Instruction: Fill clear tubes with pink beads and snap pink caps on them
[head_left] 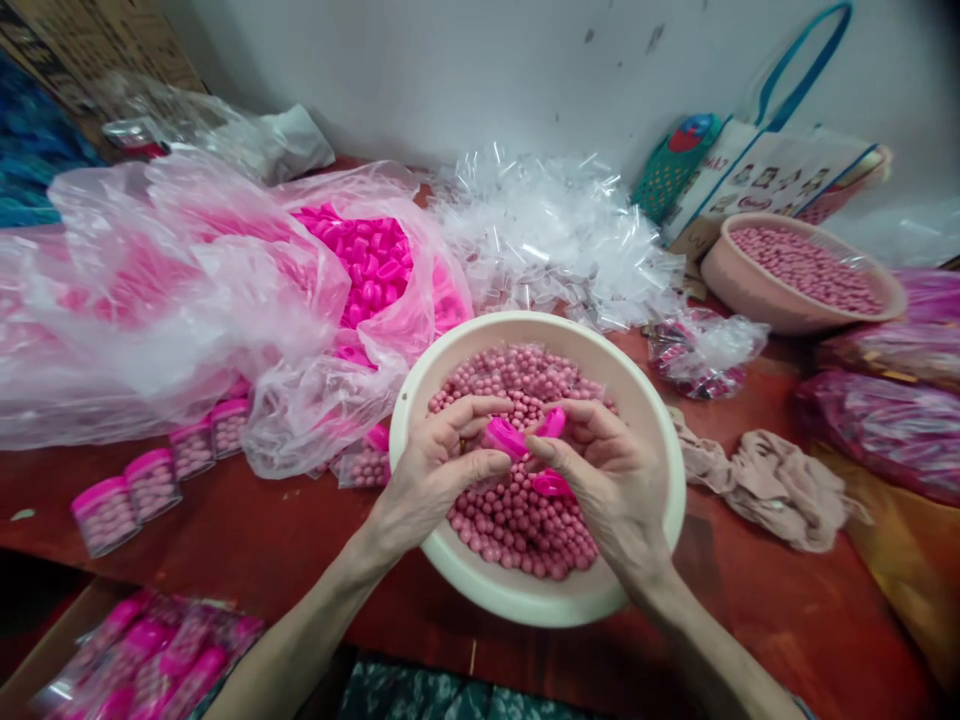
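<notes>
Both hands are above a cream basin (645, 400) holding round pink beads (495, 525). My left hand (442, 455) pinches a bright pink plastic cap (504, 437) between thumb and fingers. My right hand (600, 465) is closed around more pink caps (553, 423); its thumb tip meets the cap at my left hand. Another pink cap (551, 484) shows just under the right thumb, and I cannot tell whether it is held or lies on the beads. Clear packets of beads lie among the loose ones at the back of the basin.
Left of the basin, a translucent bag (442, 270) spills pink caps. Pink-capped bead boxes (105, 515) line the table's left; more fill a carton (150, 660) below. Clear plastic sleeves (555, 240) pile up behind. A second bead basin (795, 310) and crumpled cloth (787, 490) are right.
</notes>
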